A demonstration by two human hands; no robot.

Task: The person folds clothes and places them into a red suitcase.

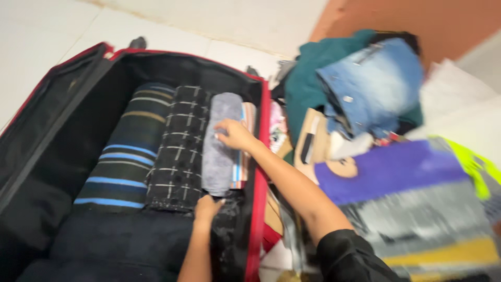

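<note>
Pressing hands [235, 133] on grey roll [222, 146].

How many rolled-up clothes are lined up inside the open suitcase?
3 clearly: a blue-striped roll at left, a black checked roll in the middle, and a grey roll under both hands. A striped item by the red suitcase wall may be a fourth; others could be hidden.

Bright, even indoor light; heavy motion blur toward the right.

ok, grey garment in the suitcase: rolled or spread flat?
Rolled. The grey garment lies as a narrow tube beside the checked roll, right hand on its far end, left hand at its near end.
</note>
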